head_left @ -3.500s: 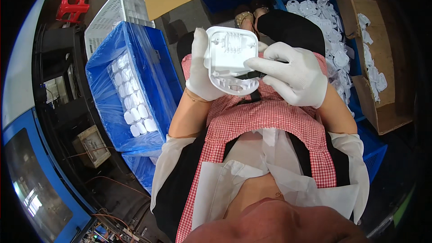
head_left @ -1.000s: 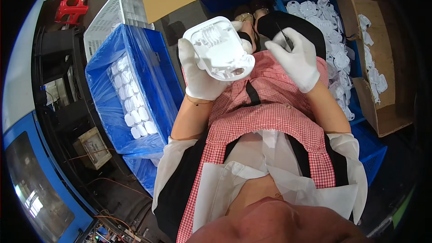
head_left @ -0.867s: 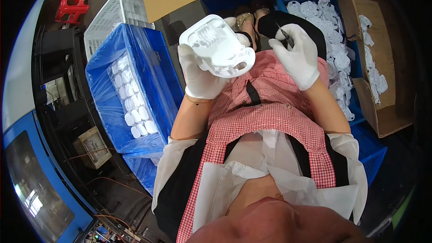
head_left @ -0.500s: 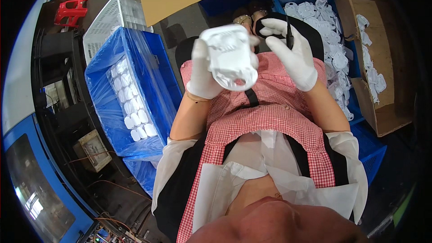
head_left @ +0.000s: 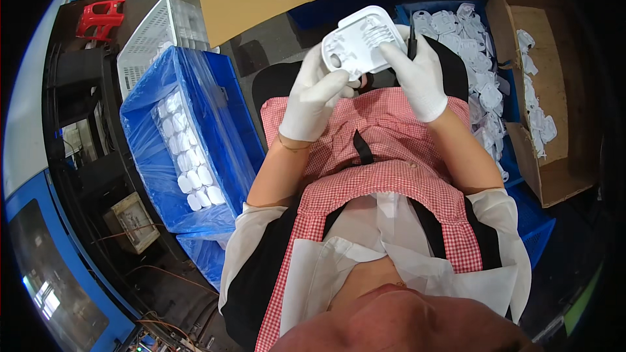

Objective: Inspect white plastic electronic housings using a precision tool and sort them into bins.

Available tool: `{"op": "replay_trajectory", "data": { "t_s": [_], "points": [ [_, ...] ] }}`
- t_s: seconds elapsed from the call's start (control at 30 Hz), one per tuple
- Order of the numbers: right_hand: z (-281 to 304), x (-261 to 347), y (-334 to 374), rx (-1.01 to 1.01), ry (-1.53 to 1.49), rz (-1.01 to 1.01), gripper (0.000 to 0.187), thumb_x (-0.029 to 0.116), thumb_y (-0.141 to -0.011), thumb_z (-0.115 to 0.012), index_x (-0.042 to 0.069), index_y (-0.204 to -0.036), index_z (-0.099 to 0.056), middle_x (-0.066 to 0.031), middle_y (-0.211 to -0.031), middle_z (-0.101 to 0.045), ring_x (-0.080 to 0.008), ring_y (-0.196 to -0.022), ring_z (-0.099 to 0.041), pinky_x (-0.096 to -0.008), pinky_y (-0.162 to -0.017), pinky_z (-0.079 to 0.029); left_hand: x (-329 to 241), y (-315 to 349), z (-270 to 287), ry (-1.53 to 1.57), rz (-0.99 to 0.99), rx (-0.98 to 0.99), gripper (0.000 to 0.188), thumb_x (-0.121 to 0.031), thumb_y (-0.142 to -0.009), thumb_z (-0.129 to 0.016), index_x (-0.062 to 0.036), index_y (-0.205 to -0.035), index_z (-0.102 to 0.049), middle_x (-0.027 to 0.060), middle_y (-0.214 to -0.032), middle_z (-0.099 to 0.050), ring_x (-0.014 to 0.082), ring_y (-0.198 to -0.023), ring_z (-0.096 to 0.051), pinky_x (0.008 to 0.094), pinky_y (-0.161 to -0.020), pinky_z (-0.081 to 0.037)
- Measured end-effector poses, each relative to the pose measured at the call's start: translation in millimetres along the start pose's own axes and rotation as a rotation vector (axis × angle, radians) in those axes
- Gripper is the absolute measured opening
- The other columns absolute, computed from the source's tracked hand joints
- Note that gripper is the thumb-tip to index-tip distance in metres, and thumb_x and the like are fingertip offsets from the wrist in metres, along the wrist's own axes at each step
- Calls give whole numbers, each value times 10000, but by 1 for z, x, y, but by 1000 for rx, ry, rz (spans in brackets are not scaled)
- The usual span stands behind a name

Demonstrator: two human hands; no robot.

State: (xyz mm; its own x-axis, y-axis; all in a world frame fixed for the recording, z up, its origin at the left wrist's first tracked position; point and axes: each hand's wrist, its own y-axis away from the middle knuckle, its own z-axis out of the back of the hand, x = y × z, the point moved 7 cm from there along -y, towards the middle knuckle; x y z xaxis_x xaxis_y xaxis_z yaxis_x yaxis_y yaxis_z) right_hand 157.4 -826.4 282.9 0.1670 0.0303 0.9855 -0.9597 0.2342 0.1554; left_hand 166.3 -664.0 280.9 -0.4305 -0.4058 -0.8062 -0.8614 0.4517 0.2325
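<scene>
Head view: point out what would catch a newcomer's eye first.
The eye falls first on the white rounded plastic housing, upper middle, held in the white-gloved left hand and white-gloved right hand, a slim black tool jutting up from the latter. Next come the red plastic stool at upper left and the blue film-lined plastic crate at left, holding small white parts.

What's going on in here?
Someone is holding a white plastic part: the gloved left hand has its rounded end, the right hand its other end, plus a slim black tool. White pieces lie in rows inside the blue bin on the left, and a heap of white pieces lies on the right.
</scene>
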Motion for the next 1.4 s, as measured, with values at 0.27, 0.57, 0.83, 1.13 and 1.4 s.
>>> {"op": "replay_trajectory", "data": {
  "t_s": [0.27,0.57,0.83,1.13,1.4],
  "points": [
    [-32,22,-7,452,-362,-4,464,297,-913,-501,-32,-1238,-530,-43,-1033,-607,-70,-752,-560,-180,-621,-399,-7,-38,16,91,-63,94,467,-179,-847,-565,23,-1247,-434,95,-1004,-605,117,-765,-573,229,-654,-483],
    [-44,4,-72,356,-326,-166,675,299,-776,-743,-14,-1303,-460,-16,-1000,-589,-83,-834,-558,-189,-666,-463,5,-109,13,-241,51,224,357,-219,-882,-617,-41,-1186,-557,67,-985,-646,138,-831,-636,265,-688,-520],
    [-58,13,-152,282,-275,-20,424,317,-830,-666,50,-1146,-572,66,-743,-532,6,-542,-405,-153,-449,-283,-63,-169,47,-1281,-559,-189,229,-294,-781,-624,-86,-869,-659,136,-821,-672,327,-807,-654,390,-691,-526],
    [-66,-16,-232,47,-424,-142,288,274,-904,-603,40,-1071,-620,19,-808,-624,-16,-576,-498,-177,-456,-307,-110,-181,114,-1388,-865,-507,643,-198,-648,-827,2,-1181,-527,147,-1118,-611,249,-1054,-584,338,-873,-477],
    [-91,-29,-249,-101,-214,-60,223,234,-875,-641,19,-934,-630,5,-661,-542,-50,-463,-393,-224,-422,-272,-57,-226,130,-552,-521,-103,1151,-132,-616,-853,-8,-1479,-102,190,-1365,-436,289,-1268,-442,383,-1041,-389]
  ]
}}
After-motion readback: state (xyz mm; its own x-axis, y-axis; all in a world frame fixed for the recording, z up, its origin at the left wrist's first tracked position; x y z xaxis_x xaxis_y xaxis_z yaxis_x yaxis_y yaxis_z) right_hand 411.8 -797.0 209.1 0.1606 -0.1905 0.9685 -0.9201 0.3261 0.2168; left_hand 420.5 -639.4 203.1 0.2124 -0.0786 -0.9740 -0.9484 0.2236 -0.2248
